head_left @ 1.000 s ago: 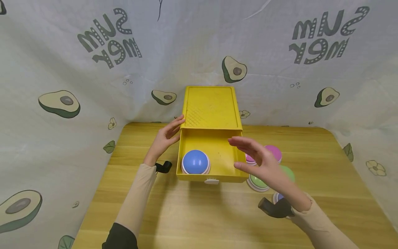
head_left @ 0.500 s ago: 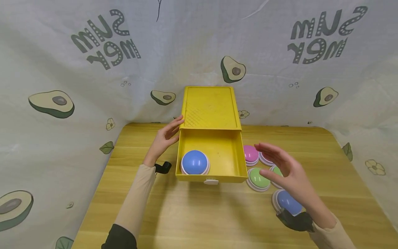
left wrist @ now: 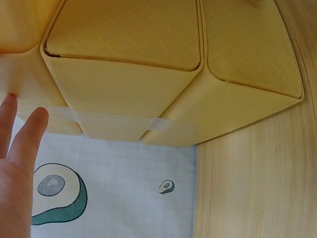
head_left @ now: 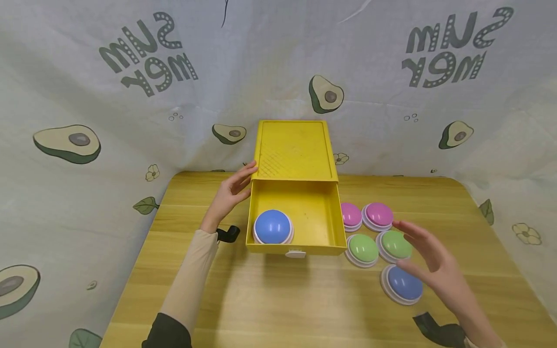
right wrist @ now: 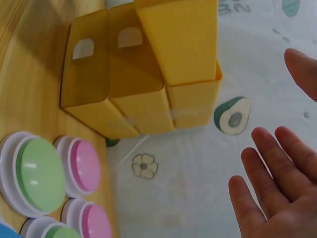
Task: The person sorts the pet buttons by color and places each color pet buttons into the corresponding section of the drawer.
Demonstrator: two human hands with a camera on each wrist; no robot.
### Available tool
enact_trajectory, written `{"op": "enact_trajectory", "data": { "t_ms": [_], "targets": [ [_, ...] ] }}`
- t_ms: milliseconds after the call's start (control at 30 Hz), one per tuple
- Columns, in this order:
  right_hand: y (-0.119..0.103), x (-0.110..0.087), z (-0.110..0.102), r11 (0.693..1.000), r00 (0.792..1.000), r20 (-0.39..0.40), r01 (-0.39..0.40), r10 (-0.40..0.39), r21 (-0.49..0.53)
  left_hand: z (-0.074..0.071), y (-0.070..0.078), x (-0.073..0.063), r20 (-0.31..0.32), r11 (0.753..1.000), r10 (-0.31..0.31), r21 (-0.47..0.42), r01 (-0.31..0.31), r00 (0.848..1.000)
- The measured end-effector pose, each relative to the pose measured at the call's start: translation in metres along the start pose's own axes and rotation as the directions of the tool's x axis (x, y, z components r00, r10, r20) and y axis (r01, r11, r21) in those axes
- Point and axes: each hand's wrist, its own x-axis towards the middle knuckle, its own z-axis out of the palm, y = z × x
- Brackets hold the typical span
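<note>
A yellow drawer unit [head_left: 296, 150] stands at the back of the table, its top drawer [head_left: 311, 220] pulled out. Inside, at the drawer's front left, lies a blue dome-topped button [head_left: 272, 227] with a white base. My left hand [head_left: 228, 197] rests its fingertips against the unit's left side, fingers fairly straight. On the right, my right hand [head_left: 439, 266] hovers with fingers and thumb spread, holding nothing. Beside it on the table lie another blue button [head_left: 404, 283], two green buttons [head_left: 363, 248] and two pink buttons [head_left: 379, 214]. The right wrist view shows the hand's spread fingers [right wrist: 270, 171].
The wooden table [head_left: 300, 304] extends in front of the drawer unit. A white cloth [head_left: 278, 58] printed with avocados hangs behind and at the sides. Lower drawers [right wrist: 86, 64] with white handles show in the right wrist view.
My right hand has moved from over the drawer's right edge, out to the right and nearer to me, uncovering the buttons on the table. My left hand has stayed in place.
</note>
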Motion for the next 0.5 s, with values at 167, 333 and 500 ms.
{"op": "enact_trajectory", "data": {
  "t_ms": [167,333,500],
  "targets": [
    [0.014,-0.019,-0.011,0.998,0.998,-0.019,-0.056,0.056,0.014,-0.003,-0.010,0.001,-0.004,1.000,0.018,-0.008,-0.018,1.000],
    [0.027,-0.035,-0.018,0.996,0.994,-0.055,-0.093,0.092,-0.004,-0.002,-0.011,-0.001,0.004,0.999,0.047,0.002,-0.047,0.999],
    [0.040,-0.051,-0.023,0.982,0.980,-0.099,-0.177,0.171,-0.058,-0.002,-0.011,-0.002,0.003,0.999,0.052,-0.003,-0.052,0.999]
  ]
}}
